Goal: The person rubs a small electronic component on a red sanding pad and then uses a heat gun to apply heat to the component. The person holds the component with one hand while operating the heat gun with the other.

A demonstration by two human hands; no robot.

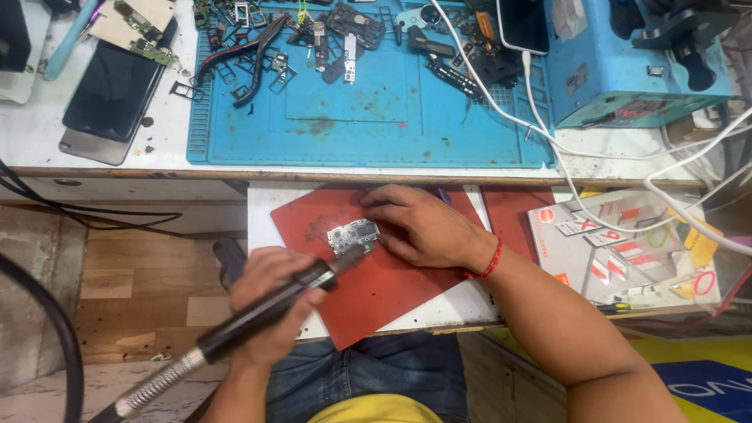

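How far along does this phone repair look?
Done: the small circuit board is out of its phone and lies on the red mat. In hand: the right hand pins the board down while the left hand aims a black heat tool at its edge. Left: loose parts and pliers cover the blue mat; nothing looks reassembled.

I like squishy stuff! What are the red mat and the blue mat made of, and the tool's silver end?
The red mat looks like soft rubber or silicone: matte, thin, stained. The blue mat seems the same, with moulded little trays along its edges. The tool in the left hand has a black, probably plastic grip, and its silver end looks like a coiled metal spring, shiny and ribbed.
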